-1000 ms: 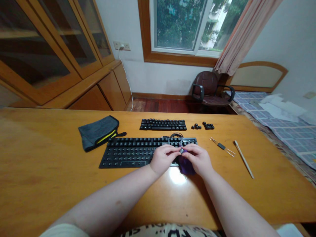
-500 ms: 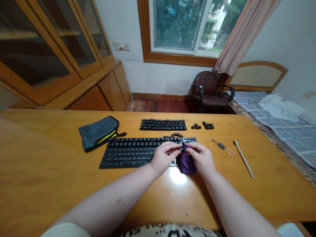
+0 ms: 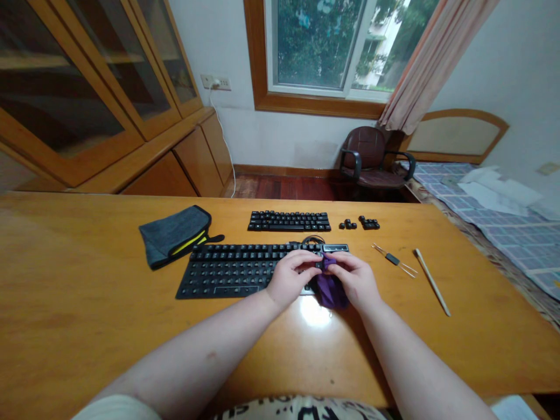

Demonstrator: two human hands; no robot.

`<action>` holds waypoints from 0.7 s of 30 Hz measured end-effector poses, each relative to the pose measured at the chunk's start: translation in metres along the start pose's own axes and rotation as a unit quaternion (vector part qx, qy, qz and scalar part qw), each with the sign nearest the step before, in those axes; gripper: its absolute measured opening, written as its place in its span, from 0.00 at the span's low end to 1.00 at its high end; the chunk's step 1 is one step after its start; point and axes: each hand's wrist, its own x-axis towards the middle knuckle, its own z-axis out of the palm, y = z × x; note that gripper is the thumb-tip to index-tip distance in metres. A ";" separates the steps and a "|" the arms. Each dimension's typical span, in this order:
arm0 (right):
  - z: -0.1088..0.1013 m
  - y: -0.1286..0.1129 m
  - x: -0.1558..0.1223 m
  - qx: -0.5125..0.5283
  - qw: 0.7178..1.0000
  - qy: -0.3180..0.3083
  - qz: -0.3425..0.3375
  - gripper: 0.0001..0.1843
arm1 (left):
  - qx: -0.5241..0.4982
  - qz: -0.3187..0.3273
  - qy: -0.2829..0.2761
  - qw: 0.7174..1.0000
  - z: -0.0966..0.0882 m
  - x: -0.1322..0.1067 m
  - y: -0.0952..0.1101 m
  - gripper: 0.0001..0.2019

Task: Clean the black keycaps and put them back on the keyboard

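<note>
Over the right end of a black keyboard [image 3: 236,274], my left hand [image 3: 292,275] pinches a small dark keycap [image 3: 319,263], mostly hidden by the fingers. My right hand [image 3: 356,279] grips a bunched purple cloth [image 3: 332,291] and presses part of it against the keycap. The cloth's loose end hangs down past the keyboard's right front corner. Most of the keyboard shows bare switches, with keycaps still on its back rows.
Behind the keyboard lie a block of loose keycaps [image 3: 289,221] and two smaller groups, one of them arrow-shaped [image 3: 348,224]. A wire keycap puller [image 3: 392,258] and a pale brush-like stick [image 3: 432,283] lie to the right. A folded grey cloth [image 3: 175,233] with yellow lining is on the left.
The purple cloth has shifted slightly left and up, now covering more of the keycap between my fingertips. Both hands stay in nearly the same place.
</note>
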 end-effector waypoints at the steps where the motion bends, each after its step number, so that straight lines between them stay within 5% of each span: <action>1: -0.001 0.000 0.000 -0.002 1.000 -0.008 -0.010 0.11 | 0.017 0.016 0.002 1.000 -0.001 0.001 0.001 0.09; 5: -0.004 -0.001 0.001 -0.012 0.997 -0.062 -0.039 0.12 | -0.020 -0.023 0.018 0.999 0.000 0.001 0.001 0.13; 9: -0.004 -0.003 0.002 -0.020 0.995 -0.087 -0.044 0.14 | -0.002 -0.032 0.037 0.999 -0.001 0.000 0.001 0.06; 14: -0.003 -0.001 0.002 0.002 0.998 -0.056 -0.034 0.09 | 0.051 0.019 0.024 0.998 -0.003 -0.001 0.001 0.04; 21: 0.000 -0.005 0.000 -0.011 0.998 -0.024 -0.050 0.04 | 0.034 -0.010 0.024 0.999 -0.003 -0.001 -0.002 0.02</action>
